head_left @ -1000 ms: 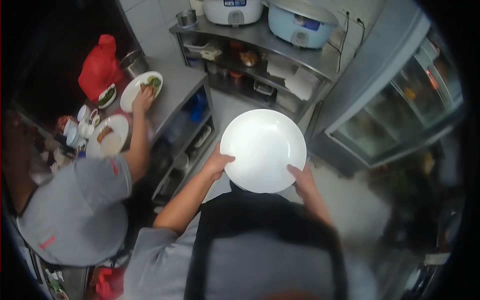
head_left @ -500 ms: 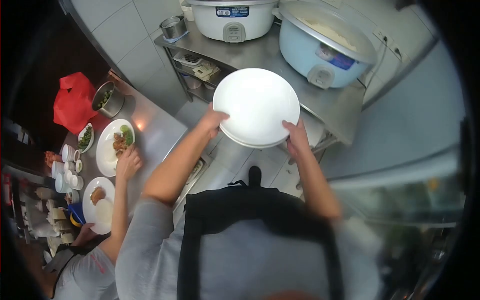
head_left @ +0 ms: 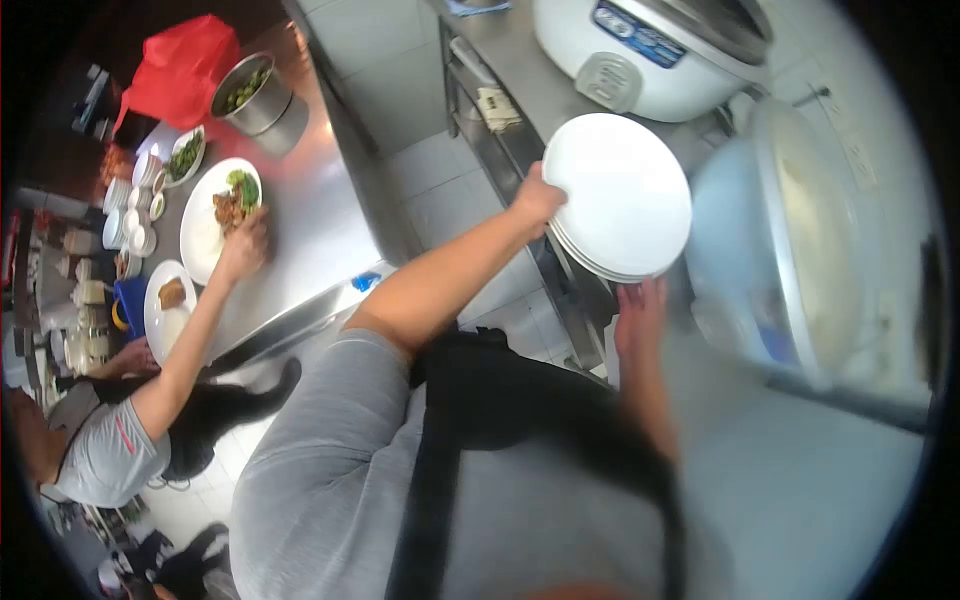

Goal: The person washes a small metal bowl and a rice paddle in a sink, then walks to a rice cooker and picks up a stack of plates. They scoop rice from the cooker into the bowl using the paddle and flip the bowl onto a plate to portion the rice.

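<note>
A stack of white round plates (head_left: 625,195) is over the steel shelf's edge, beside the rice cookers. My left hand (head_left: 540,200) is closed on its left rim, thumb on top and the other fingers hidden below. At the near rim, my right hand (head_left: 640,312) supports the stack, its fingertips partly hidden at the underside. Just beyond the plates stands a white rice cooker (head_left: 610,80). To their right is a pale blue cooker (head_left: 735,230), its top open on what looks like cooked rice.
At left, a co-worker's hand (head_left: 245,245) touches food on an oval plate (head_left: 200,240) on a steel table (head_left: 325,215). A second plate (head_left: 158,320), a metal pot (head_left: 255,105), a red bag (head_left: 185,70) and several small bowls (head_left: 135,225) are there. Wall tiles stand behind.
My view has turned right. The plates have moved from in front of me toward the shelf beside the cookers. My right hand has shifted from the right rim to the near rim, thumb no longer on top.
</note>
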Demonstrator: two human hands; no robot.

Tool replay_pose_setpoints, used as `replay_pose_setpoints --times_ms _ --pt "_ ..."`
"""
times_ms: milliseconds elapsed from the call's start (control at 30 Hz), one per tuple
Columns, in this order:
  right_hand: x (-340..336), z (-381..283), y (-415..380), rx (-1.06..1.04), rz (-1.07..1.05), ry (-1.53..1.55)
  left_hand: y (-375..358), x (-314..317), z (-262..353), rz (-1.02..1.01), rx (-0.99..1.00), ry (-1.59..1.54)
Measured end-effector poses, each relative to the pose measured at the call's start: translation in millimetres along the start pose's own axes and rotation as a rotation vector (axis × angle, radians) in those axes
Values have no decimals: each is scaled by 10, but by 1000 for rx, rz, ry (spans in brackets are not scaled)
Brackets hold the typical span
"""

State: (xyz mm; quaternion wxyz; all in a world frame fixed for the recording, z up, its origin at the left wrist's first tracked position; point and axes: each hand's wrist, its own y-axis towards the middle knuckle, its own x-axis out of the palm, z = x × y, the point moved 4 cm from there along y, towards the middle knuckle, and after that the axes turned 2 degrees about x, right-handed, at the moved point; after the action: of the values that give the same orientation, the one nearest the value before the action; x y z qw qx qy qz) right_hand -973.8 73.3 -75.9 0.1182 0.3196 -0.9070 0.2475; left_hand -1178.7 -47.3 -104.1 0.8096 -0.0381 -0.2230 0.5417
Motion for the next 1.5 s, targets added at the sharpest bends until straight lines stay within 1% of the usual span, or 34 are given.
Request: replay_pose_setpoints --times_ms 33,67,100,167,200,233,267,300,400,433,467,500,533,567,600,633,667,700,733,800,833,867,900,933,1033,1133,1200,1233,1300,1333,1367,1400,1500 --pt "-36 96 -65 101 -53 16 1 -7 -70 78 11 -25" --pt "-32 206 -97 205 -101 34 110 -4 -193 80 73 -10" --pt "15 280 -114 223 -162 56 208 -20 -333 80 132 6" --pt "186 367 -158 250 -281 102 5 -8 -93 250 152 233" --pt "273 369 -134 263 -267 122 -11 -11 -34 260 158 222" --pt "354 348 -110 271 -253 142 -71 -15 71 228 67 230" --pt "407 356 -80 277 -234 163 -4 -61 24 101 38 66" --pt "424 393 -36 289 -238 189 43 -68 -19 -35 12 -96" --pt "416 372 144 267 -201 273 -67 -510 276 -196 -6 -230" --pt "432 396 182 268 -186 293 -52 -788 315 -196 250 6" --pt "421 400 157 265 -178 316 -254 -1069 580 -143 322 217" --pt "503 375 177 255 -166 304 -317 -1423 782 -18 464 556" --pt "562 371 128 249 -158 301 -379 -1787 811 115 622 837" --pt "637 382 93 250 -152 299 -470 -2095 879 231 681 1001" --pt "704 390 74 267 -183 292 -583 -2392 926 349 588 1085" --pt "724 461 58 303 -162 261 -638 -2748 842 449 508 1021" --pt "745 555 39 341 -144 234 -757 -3029 833 521 533 1151" --pt "745 661 -1 381 -131 209 -876 -3181 825 600 560 1284" --pt "791 844 -32 484 -123 260 -891 -3249 807 638 554 1280" --pt "928 1229 36 518 -153 129 -1093 -3435 740 716 499 1301" --pt "1008 1451 132 542 -181 66 -1142 -3470 722 700 488 1310" --pt "966 1782 305 545 -185 -78 -1097 -3445 726 689 488 1318" --pt "786 2216 480 541 -185 -223 -1058 -3407 704 670 488 1321" --pt "617 2595 631 527 -184 -367 -1028 -3363 673 671 442 1395" --pt "597 3476 931 484 -152 -652 -975 -3332 629 557 437 1519" --pt "519 4682 1433 320 -213 -755 -937 -3304 564 421 421 1665" --pt "507 5666 1801 178 -376 -910 -914 -3233 636 367 418 1758" --pt "733 5965 1909 34 -520 -1371 -894 -3284 483 353 399 1791" --pt "880 6363 2132 200 -652 -1711 -891 -3312 439 345 453 1823" --pt "913 6599 2303 116 -732 -1775 -890 -3292 440 324 424 1892" --pt "945 6819 2462 29 -810 -1837 -893 -3306 423 355 417 1899" --pt "977 7018 2597 -64 -886 -1898 -893 -3338 415 334 438 1927" --pt "1321 6948 2779 19 -938 -1889 -896 -3417 439 277 491 2008"
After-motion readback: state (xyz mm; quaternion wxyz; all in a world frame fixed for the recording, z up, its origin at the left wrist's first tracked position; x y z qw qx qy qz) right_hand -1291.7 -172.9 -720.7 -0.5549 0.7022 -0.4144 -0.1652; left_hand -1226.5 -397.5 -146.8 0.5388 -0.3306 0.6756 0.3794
